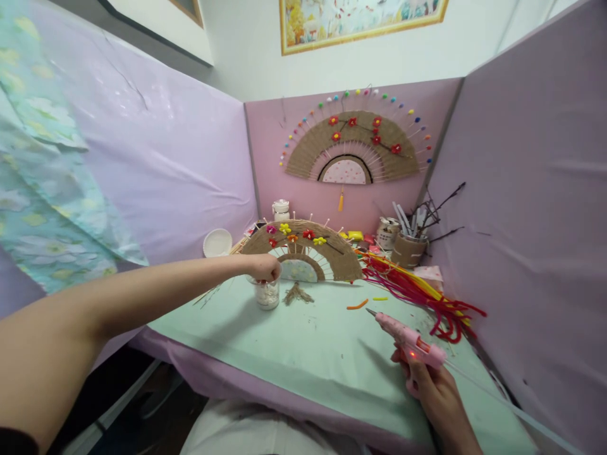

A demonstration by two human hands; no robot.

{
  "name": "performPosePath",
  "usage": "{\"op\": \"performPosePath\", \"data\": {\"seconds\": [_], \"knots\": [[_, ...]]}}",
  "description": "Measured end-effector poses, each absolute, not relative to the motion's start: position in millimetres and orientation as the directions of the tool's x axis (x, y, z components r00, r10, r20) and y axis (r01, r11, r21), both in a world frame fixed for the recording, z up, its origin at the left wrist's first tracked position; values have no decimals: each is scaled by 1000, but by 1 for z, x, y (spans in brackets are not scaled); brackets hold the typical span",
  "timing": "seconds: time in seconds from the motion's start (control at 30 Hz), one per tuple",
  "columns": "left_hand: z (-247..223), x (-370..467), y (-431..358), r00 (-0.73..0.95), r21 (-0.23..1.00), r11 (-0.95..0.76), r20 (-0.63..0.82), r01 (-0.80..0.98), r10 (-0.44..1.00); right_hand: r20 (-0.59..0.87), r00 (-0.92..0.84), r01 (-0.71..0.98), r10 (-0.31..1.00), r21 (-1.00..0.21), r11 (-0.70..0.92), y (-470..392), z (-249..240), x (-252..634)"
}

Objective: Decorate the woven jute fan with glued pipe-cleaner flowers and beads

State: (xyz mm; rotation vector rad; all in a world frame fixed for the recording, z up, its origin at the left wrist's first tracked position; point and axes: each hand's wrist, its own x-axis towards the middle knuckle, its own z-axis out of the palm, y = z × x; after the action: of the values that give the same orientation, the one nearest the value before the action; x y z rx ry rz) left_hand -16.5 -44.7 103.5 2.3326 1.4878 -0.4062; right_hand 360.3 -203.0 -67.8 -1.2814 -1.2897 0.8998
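Note:
My left hand (266, 268) is closed at the mouth of a clear plastic cup (268, 296) that holds small white pieces; its fingertips are hidden. Wrapped round the handle of a pink glue gun (410, 340), my right hand (429, 385) is at the lower right, and the gun's nozzle points left and up. Behind the cup, a brown fan (344, 259) with small coloured flowers stands upright. Frayed brown twine (298, 294) lies beside the cup. Short orange (357, 304) and yellow (380, 298) pieces are near the nozzle.
Red and yellow pipe cleaners (417, 291) lie at the right, before a brown pot (410, 250) with sticks and twigs. A white bowl (217, 242) and a white jar (281, 210) are at the back. Another fan (303, 148) hangs on the pink panel. A white cord trails from the gun.

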Motion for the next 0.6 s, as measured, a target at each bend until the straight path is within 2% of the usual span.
{"op": "performPosePath", "data": {"seconds": [0.1,0.27,0.43,0.6], "knots": [[107,-18,-46,373,199,-316,-439,928,818,188,137,170,973,-972,164,-203,-64,358],[108,-23,-44,390,222,-322,-435,920,812,196,161,154,967,-973,171,-206,-57,354],[114,-32,-44,401,272,-316,-364,909,841,190,158,171,969,-972,162,-206,-58,355],[116,-41,-51,326,497,-130,-330,858,886,212,161,188,964,-965,181,-204,-62,357]]}}
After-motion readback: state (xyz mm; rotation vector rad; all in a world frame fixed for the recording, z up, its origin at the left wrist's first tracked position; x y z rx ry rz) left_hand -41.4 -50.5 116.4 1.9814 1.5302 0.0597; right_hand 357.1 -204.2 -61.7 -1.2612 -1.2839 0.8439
